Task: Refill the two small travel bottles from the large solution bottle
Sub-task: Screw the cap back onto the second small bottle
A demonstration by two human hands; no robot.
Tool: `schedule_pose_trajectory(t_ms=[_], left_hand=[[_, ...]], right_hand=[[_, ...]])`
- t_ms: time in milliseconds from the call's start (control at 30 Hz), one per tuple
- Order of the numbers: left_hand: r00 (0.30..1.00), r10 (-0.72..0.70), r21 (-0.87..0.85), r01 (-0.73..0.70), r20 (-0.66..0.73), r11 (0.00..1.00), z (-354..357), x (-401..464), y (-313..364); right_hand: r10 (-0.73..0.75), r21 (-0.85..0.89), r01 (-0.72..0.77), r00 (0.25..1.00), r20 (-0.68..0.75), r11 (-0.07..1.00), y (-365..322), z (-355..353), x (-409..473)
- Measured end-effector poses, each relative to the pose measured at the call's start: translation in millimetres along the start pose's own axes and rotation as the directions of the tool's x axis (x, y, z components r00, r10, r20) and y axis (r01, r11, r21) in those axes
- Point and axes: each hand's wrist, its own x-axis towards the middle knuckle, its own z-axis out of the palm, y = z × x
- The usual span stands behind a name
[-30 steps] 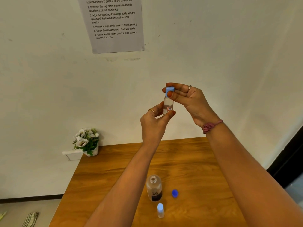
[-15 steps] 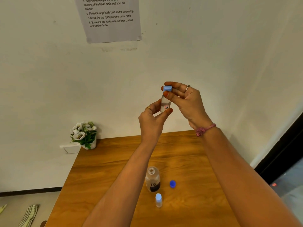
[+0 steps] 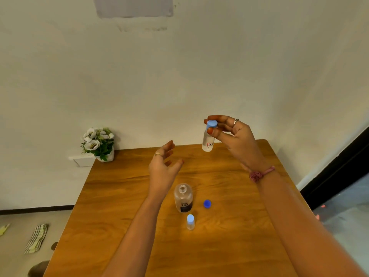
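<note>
Through the head camera, the step in hand looked like the close of one refill: the right hand [image 3: 233,136] held a capped small travel bottle [image 3: 207,139] up in the air, beyond and to the right of the large solution bottle [image 3: 183,197], which stood uncapped on the wooden table [image 3: 229,246]. The right fingertips [image 3: 210,130] pinched the pale blue cap of the held bottle, so that its clear body hung below them, roughly upright, with clear liquid seemingly inside; how full it was could not be told. The left hand [image 3: 164,166] hovered just beyond the large bottle, its fingers spread and relaxed, grasping nothing and touching nothing. The large bottle's dark blue cap [image 3: 207,203] lay on the table just to its right, apart from it. The second travel bottle [image 3: 190,222], capped in pale blue, stood just in front of the large bottle, on the near side. By my judgement, the next move called for setting the held bottle down beside the large one. Whether the second bottle was already filled could not be told, so it might need uncapping and filling. If both were done, the dark blue cap would go back on the large bottle.
</note>
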Motion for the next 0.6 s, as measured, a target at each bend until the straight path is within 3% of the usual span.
schedule_pose_trajectory(t_ms=[167, 600], left_hand=[[0.992, -0.110, -0.010, 0.109, -0.068, 0.994, -3.1, -17.2, -39.7], [0.966, -0.252, 0.049, 0.254, -0.050, 0.966, 2.0, -46.7, -95.5]], right_hand=[[0.116, -0.041, -0.115, 0.993, 0.025, 0.993, 34.5, 3.3, -29.2], [0.395, -0.169, -0.382, 0.918, 0.049, 0.909, 132.5, 20.7, -106.1]])
